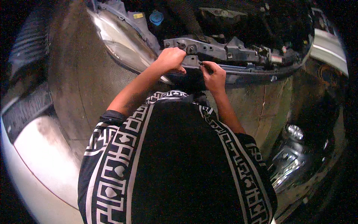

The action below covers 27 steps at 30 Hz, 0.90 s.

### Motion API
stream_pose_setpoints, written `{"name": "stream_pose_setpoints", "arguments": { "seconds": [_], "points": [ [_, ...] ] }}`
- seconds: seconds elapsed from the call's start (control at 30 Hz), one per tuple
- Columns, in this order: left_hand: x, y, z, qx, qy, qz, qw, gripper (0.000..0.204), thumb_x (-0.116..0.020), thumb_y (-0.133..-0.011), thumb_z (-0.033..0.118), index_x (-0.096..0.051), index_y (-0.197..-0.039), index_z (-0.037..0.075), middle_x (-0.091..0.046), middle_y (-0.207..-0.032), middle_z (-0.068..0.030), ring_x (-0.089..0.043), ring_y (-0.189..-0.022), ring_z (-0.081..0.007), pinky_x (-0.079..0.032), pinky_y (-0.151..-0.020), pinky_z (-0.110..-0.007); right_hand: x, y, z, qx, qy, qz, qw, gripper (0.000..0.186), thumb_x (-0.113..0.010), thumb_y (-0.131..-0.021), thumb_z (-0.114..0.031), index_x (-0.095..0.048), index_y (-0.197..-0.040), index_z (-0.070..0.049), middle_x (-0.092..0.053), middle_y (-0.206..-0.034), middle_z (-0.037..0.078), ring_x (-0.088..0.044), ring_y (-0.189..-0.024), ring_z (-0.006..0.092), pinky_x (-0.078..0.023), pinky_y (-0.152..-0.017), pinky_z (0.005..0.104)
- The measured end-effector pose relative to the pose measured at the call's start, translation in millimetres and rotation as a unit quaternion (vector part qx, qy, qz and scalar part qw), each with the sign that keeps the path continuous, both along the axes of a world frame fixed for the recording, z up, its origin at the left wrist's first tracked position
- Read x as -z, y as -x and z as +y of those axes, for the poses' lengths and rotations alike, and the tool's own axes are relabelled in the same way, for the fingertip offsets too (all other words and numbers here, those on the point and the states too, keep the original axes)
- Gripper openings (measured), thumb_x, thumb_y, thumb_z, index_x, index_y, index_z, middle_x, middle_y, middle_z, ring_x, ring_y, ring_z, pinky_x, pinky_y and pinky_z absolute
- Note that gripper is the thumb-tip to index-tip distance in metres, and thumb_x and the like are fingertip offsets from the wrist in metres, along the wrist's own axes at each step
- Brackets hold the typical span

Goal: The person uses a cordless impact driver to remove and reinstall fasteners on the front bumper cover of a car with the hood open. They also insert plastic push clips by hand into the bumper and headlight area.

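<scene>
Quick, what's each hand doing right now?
Left hand: closed, on the metal bracket.
Right hand: closed, pinching a small dark part.

The person wears a black shirt (175, 164) with short sleeves. Wide bands (115, 164) in black and white run down both shoulders, with a square maze pattern. The forearms and both hands are bare.

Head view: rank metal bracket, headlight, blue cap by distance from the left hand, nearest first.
From the left hand:
1. Metal bracket, touching, just right of it.
2. Headlight, to its left.
3. Blue cap, farthest, up by the top edge.
</scene>
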<state>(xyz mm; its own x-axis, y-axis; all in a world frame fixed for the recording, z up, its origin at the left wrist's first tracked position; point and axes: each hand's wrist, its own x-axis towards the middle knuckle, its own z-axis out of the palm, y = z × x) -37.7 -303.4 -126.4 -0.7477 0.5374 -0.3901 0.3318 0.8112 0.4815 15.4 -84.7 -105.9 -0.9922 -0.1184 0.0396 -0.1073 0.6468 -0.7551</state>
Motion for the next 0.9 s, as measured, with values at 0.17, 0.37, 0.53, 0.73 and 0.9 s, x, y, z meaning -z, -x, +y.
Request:
{"name": "stream_pose_setpoints", "arguments": {
  "seconds": [0.17,0.37,0.53,0.73,0.9],
  "points": [
    [8,4,-12,0.017,-0.070,-0.001,0.997,0.066,-0.086,-0.058,0.052,-0.070,-0.105,0.009,-0.070,-0.089,-0.0179,-0.068,-0.088,-0.0382,-0.054,-0.076,-0.048,4,-9,-29,0.075,-0.043,-0.005,0.996,0.019,-0.073,-0.079,-0.012,-0.072,-0.097,-0.007,-0.071,-0.098,0.012,-0.067,-0.091,0.0312,-0.052,-0.081,0.0388],
    [11,-3,-13,0.012,-0.101,0.035,0.994,0.064,-0.084,-0.059,0.055,-0.068,-0.099,0.007,-0.069,-0.084,-0.0171,-0.068,-0.085,-0.0381,-0.053,-0.074,-0.049,13,-10,-49,0.114,-0.070,0.004,0.991,0.018,-0.073,-0.078,-0.012,-0.072,-0.096,-0.007,-0.071,-0.098,0.011,-0.067,-0.090,0.0309,-0.052,-0.082,0.0389],
    [11,-2,-13,0.011,-0.112,0.026,0.993,0.058,-0.084,-0.062,0.050,-0.066,-0.093,0.005,-0.069,-0.086,-0.0181,-0.068,-0.086,-0.0374,-0.053,-0.073,-0.049,11,-8,-57,0.147,-0.092,-0.009,0.985,0.018,-0.074,-0.077,-0.012,-0.072,-0.094,-0.006,-0.070,-0.096,0.013,-0.067,-0.088,0.0319,-0.052,-0.080,0.0393],
    [10,-3,-15,0.011,-0.139,0.032,0.990,0.055,-0.084,-0.063,0.048,-0.066,-0.091,0.004,-0.070,-0.087,-0.0173,-0.068,-0.084,-0.0366,-0.054,-0.073,-0.048,5,-4,-59,0.102,-0.150,0.014,0.983,0.017,-0.074,-0.076,-0.010,-0.072,-0.092,-0.006,-0.069,-0.094,0.012,-0.065,-0.090,0.0323,-0.052,-0.079,0.0407],
    [6,-1,-13,0.015,-0.125,0.015,0.992,0.050,-0.085,-0.065,0.042,-0.068,-0.091,0.004,-0.071,-0.089,-0.0176,-0.069,-0.087,-0.0346,-0.055,-0.076,-0.045,7,-3,-65,0.066,-0.225,0.067,0.970,0.012,-0.072,-0.077,-0.007,-0.071,-0.089,-0.005,-0.066,-0.093,0.011,-0.063,-0.087,0.0314,-0.052,-0.075,0.0394]
  ]
}}
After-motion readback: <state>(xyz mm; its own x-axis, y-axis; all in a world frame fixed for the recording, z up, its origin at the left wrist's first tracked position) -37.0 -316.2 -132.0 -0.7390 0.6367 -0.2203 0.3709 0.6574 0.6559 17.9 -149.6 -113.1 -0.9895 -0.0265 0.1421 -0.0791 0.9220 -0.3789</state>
